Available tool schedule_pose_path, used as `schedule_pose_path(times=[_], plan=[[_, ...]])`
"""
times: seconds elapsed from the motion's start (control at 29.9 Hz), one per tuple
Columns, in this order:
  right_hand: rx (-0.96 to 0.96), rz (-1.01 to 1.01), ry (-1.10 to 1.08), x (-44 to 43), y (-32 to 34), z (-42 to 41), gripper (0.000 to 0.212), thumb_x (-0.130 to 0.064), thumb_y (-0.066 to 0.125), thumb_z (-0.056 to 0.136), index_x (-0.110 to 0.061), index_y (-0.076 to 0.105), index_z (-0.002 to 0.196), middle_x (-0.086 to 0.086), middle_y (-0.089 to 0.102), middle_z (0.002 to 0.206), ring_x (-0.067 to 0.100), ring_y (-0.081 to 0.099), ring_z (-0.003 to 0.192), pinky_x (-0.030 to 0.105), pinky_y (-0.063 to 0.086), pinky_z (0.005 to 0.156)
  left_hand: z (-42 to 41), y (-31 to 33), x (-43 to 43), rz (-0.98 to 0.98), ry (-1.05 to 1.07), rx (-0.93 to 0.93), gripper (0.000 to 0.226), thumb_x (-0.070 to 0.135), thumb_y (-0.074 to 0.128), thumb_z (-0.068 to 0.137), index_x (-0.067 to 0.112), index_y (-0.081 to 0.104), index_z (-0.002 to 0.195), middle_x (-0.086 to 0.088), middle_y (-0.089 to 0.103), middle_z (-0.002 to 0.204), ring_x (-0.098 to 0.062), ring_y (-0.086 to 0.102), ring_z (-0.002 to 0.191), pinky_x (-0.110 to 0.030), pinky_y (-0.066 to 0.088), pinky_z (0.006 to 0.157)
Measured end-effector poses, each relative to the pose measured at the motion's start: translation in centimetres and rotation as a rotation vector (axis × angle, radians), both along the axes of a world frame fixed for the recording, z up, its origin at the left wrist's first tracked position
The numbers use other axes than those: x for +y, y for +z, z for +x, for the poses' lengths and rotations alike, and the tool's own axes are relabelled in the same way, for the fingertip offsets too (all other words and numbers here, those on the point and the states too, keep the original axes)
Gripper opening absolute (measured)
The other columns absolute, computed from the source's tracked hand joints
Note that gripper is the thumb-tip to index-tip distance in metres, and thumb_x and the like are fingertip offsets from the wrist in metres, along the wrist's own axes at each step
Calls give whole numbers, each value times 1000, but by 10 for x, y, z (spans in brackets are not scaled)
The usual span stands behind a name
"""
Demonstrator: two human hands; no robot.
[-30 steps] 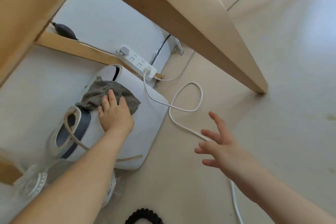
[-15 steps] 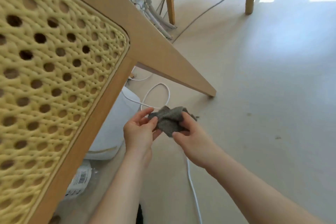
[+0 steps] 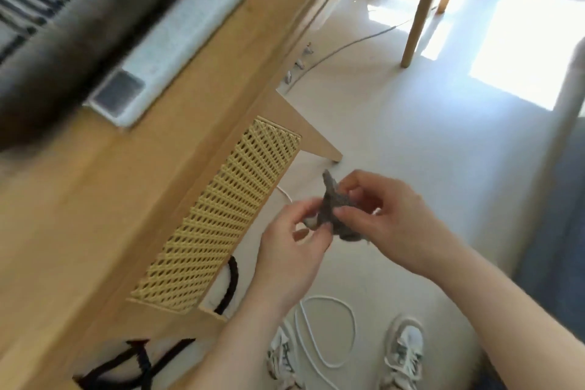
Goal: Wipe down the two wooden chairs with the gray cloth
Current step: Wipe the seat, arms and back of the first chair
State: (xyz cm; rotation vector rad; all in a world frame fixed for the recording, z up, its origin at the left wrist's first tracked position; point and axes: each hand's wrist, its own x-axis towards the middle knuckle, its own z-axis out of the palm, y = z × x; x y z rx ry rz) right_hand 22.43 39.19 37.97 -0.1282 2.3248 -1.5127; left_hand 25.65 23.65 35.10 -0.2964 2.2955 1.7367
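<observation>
Head view higher (gray cloth still two-handed)

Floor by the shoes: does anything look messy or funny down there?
Yes. A white cable lies in loose loops on the floor between the left shoe and right shoe, where it could snag a foot. Nothing looks spilled or broken. Left hand and right hand both pinch the gray cloth.

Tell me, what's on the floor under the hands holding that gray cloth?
A looped white cable lies on the pale floor between a left sneaker and a right sneaker. The left forearm covers part of the left sneaker.
</observation>
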Motion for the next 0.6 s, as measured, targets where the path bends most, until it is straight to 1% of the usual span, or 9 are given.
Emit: schedule_pose_path(times=[0.07,0.13,0.2,0.27,0.3,0.37,0.47,0.53,0.6], plan=[[-30,-66,76,-4,52,2,13,-14,71,83,-27,68,79,-3,62,62,10,49,53,22,40,54,6,54,1,452,121,-41,40,6,56,80,15,60,118,-10,71,106,-25,64,104,-36,50,92],[-38,-113,138,-7,99,-1,11,-17,72,84,-28,72,83,-2,67,68,13,50,53,17,38,52,9,100,-3,612,179,-74,38,9,54,79,7,64,115,-18,69,107,-31,64,103,-45,47,94],[-4,-131,171,-13,135,-7,10,-16,72,84,-26,72,83,-1,69,73,17,58,57,22,46,53,15,131,-10,572,206,-65,26,19,58,82,11,72,103,-18,70,106,-31,64,102,-41,50,89],[6,-136,240,-22,163,-12,6,-18,73,83,-24,72,82,2,70,76,26,65,70,41,55,67,26,154,-14,547,285,-31,24,26,62,84,11,74,98,-19,70,104,-33,64,101,-40,52,85],[-24,-165,303,-29,174,-15,4,-20,73,83,-23,72,81,6,70,76,30,66,73,45,54,71,33,163,-15,558,336,-13,23,26,61,85,12,74,97,-20,70,104,-35,64,102,-43,52,85],[-116,-236,447,-46,187,-19,3,-26,73,80,-23,72,79,14,69,71,30,64,65,40,52,63,51,175,-19,595,426,11,25,28,57,88,13,73,99,-20,69,105,-36,64,103,-49,50,90],[-259,-288,653,-79,191,-19,18,-36,71,81,-18,68,82,20,66,69,21,59,61,30,45,55,78,193,-32,639,571,52,29,32,53,90,17,73,102,-15,71,106,-29,65,104,-45,51,91],[-369,-359,753,-108,189,-11,21,-38,67,81,-17,64,82,14,63,67,18,58,61,23,44,52,93,205,-48,640,689,81,28,34,53,91,18,74,100,-12,72,105,-27,66,103,-43,52,89],[-458,-441,836,-137,184,0,25,-43,68,78,-20,62,85,3,60,69,14,54,61,20,41,52,106,212,-70,678,810,98,27,31,54,92,14,74,96,-11,72,97,-22,69,92,-36,56,79]])
